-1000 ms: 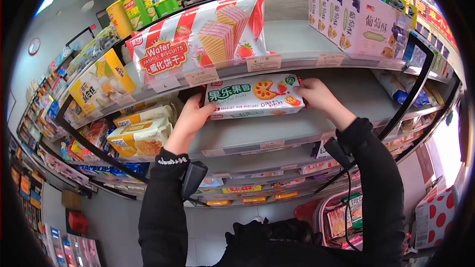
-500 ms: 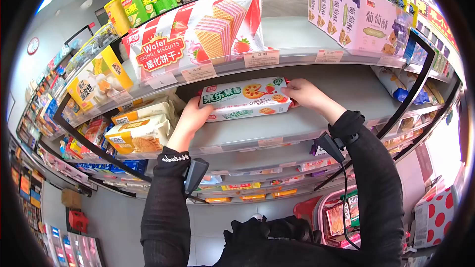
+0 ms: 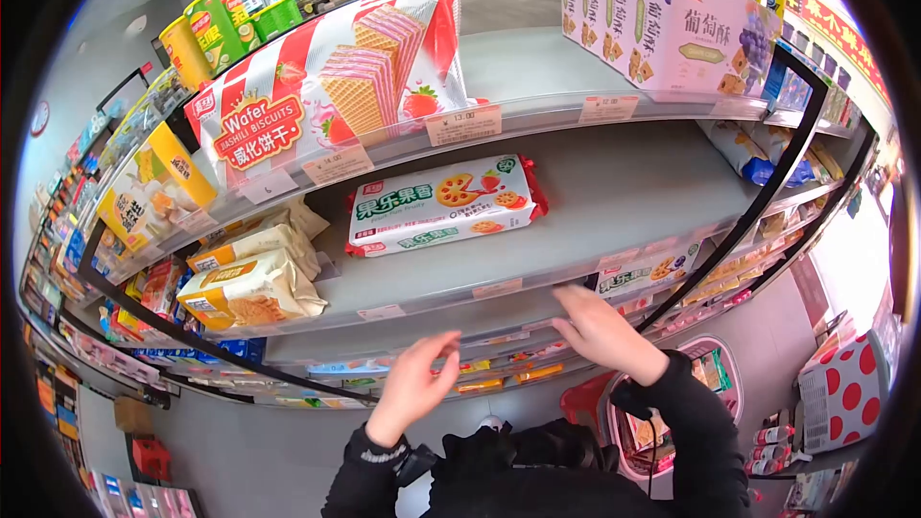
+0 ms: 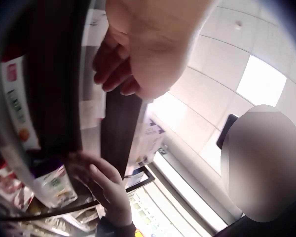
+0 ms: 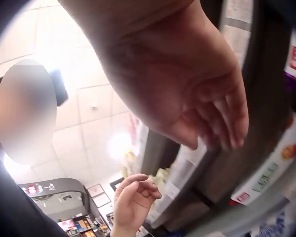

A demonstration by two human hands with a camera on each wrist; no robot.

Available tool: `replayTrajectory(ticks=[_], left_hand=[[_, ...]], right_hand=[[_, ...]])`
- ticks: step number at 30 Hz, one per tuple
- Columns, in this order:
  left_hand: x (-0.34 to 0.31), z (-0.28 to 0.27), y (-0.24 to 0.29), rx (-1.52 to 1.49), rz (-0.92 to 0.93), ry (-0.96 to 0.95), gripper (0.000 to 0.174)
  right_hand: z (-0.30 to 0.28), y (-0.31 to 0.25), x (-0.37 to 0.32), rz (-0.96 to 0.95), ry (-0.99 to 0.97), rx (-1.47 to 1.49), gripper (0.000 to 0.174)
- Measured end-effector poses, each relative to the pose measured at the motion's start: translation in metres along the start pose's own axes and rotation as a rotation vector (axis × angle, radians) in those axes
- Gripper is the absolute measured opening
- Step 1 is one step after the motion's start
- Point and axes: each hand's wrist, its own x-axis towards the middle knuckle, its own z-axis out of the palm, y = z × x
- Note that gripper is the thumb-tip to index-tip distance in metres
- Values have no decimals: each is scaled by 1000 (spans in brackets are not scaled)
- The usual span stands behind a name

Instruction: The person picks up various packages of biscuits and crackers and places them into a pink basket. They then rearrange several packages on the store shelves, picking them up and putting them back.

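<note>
A long white biscuit packet (image 3: 403, 216) with red ends and green lettering lies flat on the grey second shelf (image 3: 614, 182), apart from both hands. Below and in front of that shelf's edge is my left hand (image 3: 415, 386), its fingers loosely bent around nothing. Farther right, my right hand (image 3: 609, 334) holds nothing either, fingers extended toward the shelf edge. In the left wrist view, the left hand (image 4: 148, 49) hangs with relaxed fingers. The right wrist view has the right hand (image 5: 187, 94) with fingers drooping loosely.
Cream biscuit bags (image 3: 254, 293) stand left on the same shelf; blue-and-white bags (image 3: 758, 158) lie right. Above are a large wafer bag (image 3: 336, 86) and purple-grape boxes (image 3: 672, 29). A similar packet (image 3: 648, 273) shows lower down. A pink basket (image 3: 724, 355) stands on the floor.
Both hands have let go of the biscuit packet and drawn back down toward the body. The packet now rests on the shelf, and the head view has shifted slightly.
</note>
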Motion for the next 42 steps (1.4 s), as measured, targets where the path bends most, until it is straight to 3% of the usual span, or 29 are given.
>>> replayTrajectory(ticks=[1,2,4,6,8,10,14,17,20,22,26,28,30,31,33,35,38,42], left_hand=[[2,14,-18,-20,-165,-48,23],[6,24,-38,-22,-161,-45,23],[21,40,-85,242,-279,117,24],[31,57,-142,421,-174,122,26],[44,56,-153,599,-69,135,27],[53,50,-148,415,-58,102,27],[48,43,-150,304,-136,40,27],[47,40,-149,236,-197,-15,27],[45,36,-147,161,-253,-70,27],[44,32,-144,111,-290,-102,27],[30,19,-126,30,-369,-151,27],[3,-3,-81,-30,-454,-84,25],[-27,-7,-58,-131,-429,35,23],[-38,-8,-47,-102,-441,53,24],[-60,-9,-30,-222,-551,77,26],[-78,-6,-21,-296,-568,129,27],[-92,-15,3,-397,-568,265,26],[-84,-47,35,-112,-287,372,27]], right_hand=[[14,12,4,50,121,-155,28],[27,25,9,48,124,-159,28],[49,48,24,3,256,-345,28],[64,62,37,92,229,-256,27],[71,70,47,175,202,-170,26],[76,73,50,191,164,-202,25],[74,72,55,254,141,-173,26],[75,73,62,183,260,-137,25],[76,78,61,161,249,-62,26],[74,72,51,139,178,-72,23],[60,48,22,160,116,134,37],[43,27,7,159,81,225,42],[25,4,-9,266,-116,285,49],[20,-4,-15,265,-123,287,49],[13,-18,-26,94,-157,189,49],[2,-34,-34,72,-180,200,50],[-10,-58,-48,12,-162,163,52],[-20,-81,-59,-92,-68,58,56]])
